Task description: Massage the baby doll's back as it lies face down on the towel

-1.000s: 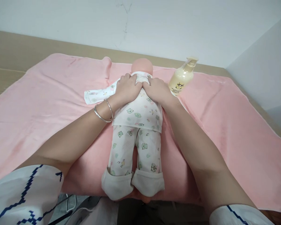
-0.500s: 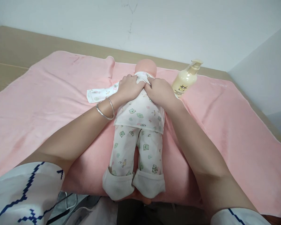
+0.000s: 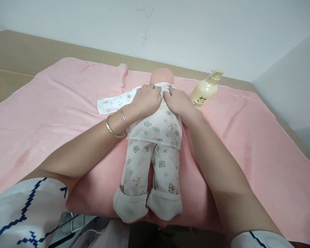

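A baby doll lies on its length with its bald, rounded head (image 3: 162, 75) at the far end. It wears a white long-sleeved top (image 3: 155, 129) with small green animal prints, and matching pants (image 3: 138, 165) with turned-up cuffs. My left hand (image 3: 147, 99) rests on the upper left of the top, fingers curled at the shoulder. Opposite it, my right hand (image 3: 179, 102) is closed at the upper right, thumb near the middle. Cloth creases between the two hands, close to the neckline. The fingertips are partly hidden. One sleeve (image 3: 111, 104) stretches out to the left.
A pink blanket (image 3: 67, 93) lies beneath the doll on a tan surface (image 3: 41, 43). Right of the doll, a cream pump bottle (image 3: 205, 90) leans on the blanket. A white wall (image 3: 209, 34) stands behind. The doll's feet end reaches the near edge.
My thumbs have drawn slightly apart, and the cloth near the neckline is more creased between my hands. The whole view has shifted a little; the doll lies as before.
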{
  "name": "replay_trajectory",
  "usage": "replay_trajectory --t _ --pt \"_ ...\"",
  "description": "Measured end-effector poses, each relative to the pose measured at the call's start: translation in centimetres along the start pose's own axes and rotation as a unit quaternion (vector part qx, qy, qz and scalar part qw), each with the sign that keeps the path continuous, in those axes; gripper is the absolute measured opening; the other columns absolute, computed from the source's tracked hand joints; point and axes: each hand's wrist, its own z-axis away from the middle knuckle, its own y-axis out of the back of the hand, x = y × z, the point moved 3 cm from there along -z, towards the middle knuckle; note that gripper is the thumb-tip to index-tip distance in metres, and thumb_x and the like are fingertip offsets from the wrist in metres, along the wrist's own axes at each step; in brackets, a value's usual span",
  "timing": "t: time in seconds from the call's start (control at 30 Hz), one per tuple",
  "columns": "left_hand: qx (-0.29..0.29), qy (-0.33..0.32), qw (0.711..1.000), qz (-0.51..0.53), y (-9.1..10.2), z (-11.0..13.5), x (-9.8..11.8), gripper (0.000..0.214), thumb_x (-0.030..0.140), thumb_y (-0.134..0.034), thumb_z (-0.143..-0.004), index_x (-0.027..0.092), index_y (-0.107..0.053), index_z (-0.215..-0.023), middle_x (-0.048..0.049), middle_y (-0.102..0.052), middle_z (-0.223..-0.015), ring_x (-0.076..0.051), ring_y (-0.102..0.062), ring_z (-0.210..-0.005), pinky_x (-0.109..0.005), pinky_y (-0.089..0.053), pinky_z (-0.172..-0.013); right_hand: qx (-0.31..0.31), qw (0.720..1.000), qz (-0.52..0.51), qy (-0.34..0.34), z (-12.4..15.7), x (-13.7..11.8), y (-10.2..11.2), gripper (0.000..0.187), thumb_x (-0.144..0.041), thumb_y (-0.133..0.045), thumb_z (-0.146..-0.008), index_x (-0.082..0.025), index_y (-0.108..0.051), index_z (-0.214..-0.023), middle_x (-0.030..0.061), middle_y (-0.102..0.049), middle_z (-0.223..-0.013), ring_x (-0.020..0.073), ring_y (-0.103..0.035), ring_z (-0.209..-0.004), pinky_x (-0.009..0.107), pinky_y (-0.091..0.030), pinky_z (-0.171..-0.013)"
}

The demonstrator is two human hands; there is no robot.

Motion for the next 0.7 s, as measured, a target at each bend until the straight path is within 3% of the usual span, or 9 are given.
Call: replay_trajectory --t 0.13,0.27,0.47,0.6,0.7 --pt "0.006 0.005 1.000 0.020 -0.1 -0.1 0.0 0.045 0.026 -0.030 -0.099 0.014 -0.067 -0.120 -0.0195 -0.064 -0.128 -0.034 -0.058 -0.124 -0.054 -0.046 -0.114 0.006 0.999 0.033 0.025 0.6 -0.6 0.2 0.053 -0.037 -0.024 -0.106 -0.010 -0.066 -0.125 0.0205 -0.068 -0.126 0.0320 -0.065 -0.112 0.043 -0.049 -0.099" --pt "0.009 0.046 0.997 0.067 -0.6 -0.8 -1.2 0.042 0.032 -0.034 -0.098 0.016 -0.068 -0.118 -0.0195 -0.067 -0.121 -0.037 -0.059 -0.122 -0.055 -0.045 -0.115 0.010 0.994 0.083 0.066 2.1 -2.2 0.4 0.046 -0.026 -0.028 -0.103 -0.010 -0.062 -0.129 0.0199 -0.068 -0.122 0.0313 -0.064 -0.108 0.042 -0.049 -0.096" --pt "0.006 0.087 0.991 0.101 -1.0 -1.4 -2.7 0.041 0.041 -0.035 -0.098 0.022 -0.067 -0.115 -0.0151 -0.069 -0.114 -0.035 -0.061 -0.118 -0.052 -0.049 -0.110 0.023 0.995 0.071 0.067 3.0 -3.5 0.4 0.039 -0.021 -0.031 -0.100 -0.012 -0.066 -0.116 0.0183 -0.069 -0.110 0.0301 -0.064 -0.106 0.039 -0.050 -0.090" --pt "0.009 0.071 0.995 0.072 -0.6 -0.6 -1.7 0.042 0.035 -0.033 -0.097 0.020 -0.066 -0.118 -0.0166 -0.067 -0.118 -0.036 -0.059 -0.121 -0.054 -0.046 -0.113 0.034 0.999 0.033 0.008 1.8 -2.4 -0.1 0.042 -0.024 -0.031 -0.100 -0.013 -0.066 -0.120 0.0181 -0.069 -0.116 0.0303 -0.065 -0.108 0.041 -0.051 -0.093" --pt "0.001 0.059 0.997 0.053 -0.2 0.0 -0.4 0.040 0.031 -0.034 -0.097 0.019 -0.067 -0.117 -0.0178 -0.065 -0.122 -0.036 -0.059 -0.122 -0.054 -0.047 -0.112 0.038 0.999 0.005 0.007 0.6 -1.3 -0.4 0.050 -0.031 -0.028 -0.103 -0.008 -0.061 -0.132 0.0206 -0.068 -0.124 0.0306 -0.064 -0.113 0.044 -0.050 -0.101"
